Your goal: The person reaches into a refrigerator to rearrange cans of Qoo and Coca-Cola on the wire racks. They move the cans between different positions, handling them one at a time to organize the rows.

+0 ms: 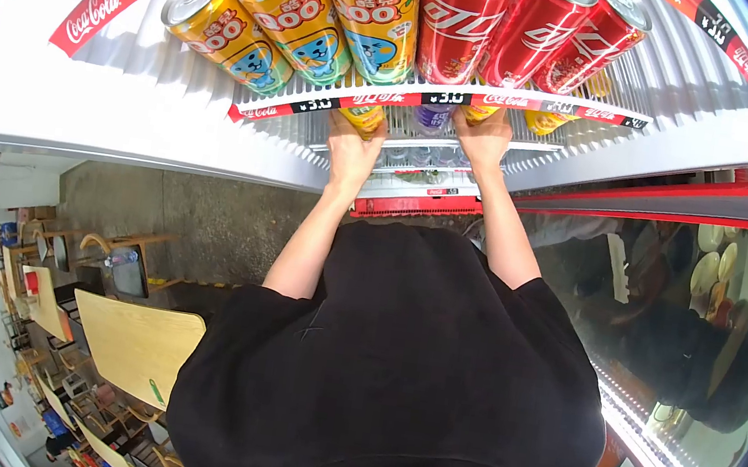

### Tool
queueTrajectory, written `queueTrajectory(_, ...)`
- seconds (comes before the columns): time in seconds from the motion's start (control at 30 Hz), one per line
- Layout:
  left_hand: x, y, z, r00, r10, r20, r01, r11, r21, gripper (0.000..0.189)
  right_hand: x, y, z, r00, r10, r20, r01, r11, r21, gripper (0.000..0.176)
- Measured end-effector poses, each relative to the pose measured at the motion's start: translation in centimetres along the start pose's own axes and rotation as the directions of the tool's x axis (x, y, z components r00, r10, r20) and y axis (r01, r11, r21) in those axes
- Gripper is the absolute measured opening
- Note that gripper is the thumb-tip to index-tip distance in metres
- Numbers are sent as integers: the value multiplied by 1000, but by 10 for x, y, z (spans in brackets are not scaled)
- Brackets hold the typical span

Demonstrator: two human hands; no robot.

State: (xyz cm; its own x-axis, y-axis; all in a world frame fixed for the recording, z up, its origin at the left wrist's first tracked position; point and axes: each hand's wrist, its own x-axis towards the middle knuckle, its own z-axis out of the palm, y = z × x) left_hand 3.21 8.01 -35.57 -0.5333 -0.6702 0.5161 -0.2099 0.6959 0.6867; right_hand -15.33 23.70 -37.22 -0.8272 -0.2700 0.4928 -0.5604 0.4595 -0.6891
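Observation:
In the head view, my left hand (355,151) reaches into a lower shelf of a drinks fridge, its fingers wrapped round a yellow drink container (365,119). My right hand (483,142) is at the same level, closed on another yellow drink container (479,113). The shelf's price strip hides the upper part of both containers and some fingers. Between the hands stands a purple drink container (433,118). Above them, yellow Qoo cans (374,21) and red Coca-Cola cans (461,28) line the upper shelf.
A curved price strip (392,99) edges the upper shelf just above my hands. Clear bottles (420,156) stand lower down. The open glass door (649,298) is at the right. Wooden tables (137,344) and chairs fill the room at the left.

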Motion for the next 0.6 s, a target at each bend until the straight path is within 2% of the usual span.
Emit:
queueTrajectory(0.1,-1,-5,-7,995,-100,6,100,994,-35,68,1,-3,-1,1000,8,3,-8,1000,20,69)
queueTrajectory(0.2,2,-7,-18,999,0,-42,3,997,81,67,1,-2,-2,999,29,26,-29,1000,2,66)
queueTrajectory(0.27,4,-15,-21,998,12,-66,-7,997,75,67,0,3,0,1000,-1,21,2,1000,-21,69)
queueTrajectory(0.33,4,-20,-23,996,-7,-86,14,997,76,67,1,5,2,997,-79,-16,78,996,-42,74)
queueTrajectory(0.37,3,-20,-24,994,-86,-69,86,996,7,68,1,4,1,996,-85,-24,83,996,-43,72)
queueTrajectory(0.47,3,-13,-25,988,-133,-80,130,990,-45,68,2,3,1,995,-95,-28,95,995,7,72)
queueTrajectory(0.5,0,-8,-28,987,-154,-40,154,988,-4,71,1,3,1,997,-72,-14,72,997,-10,72)
queueTrajectory(0.6,-25,5,-28,992,-69,-107,85,985,151,77,1,0,-1,997,-74,-25,74,997,-4,72)
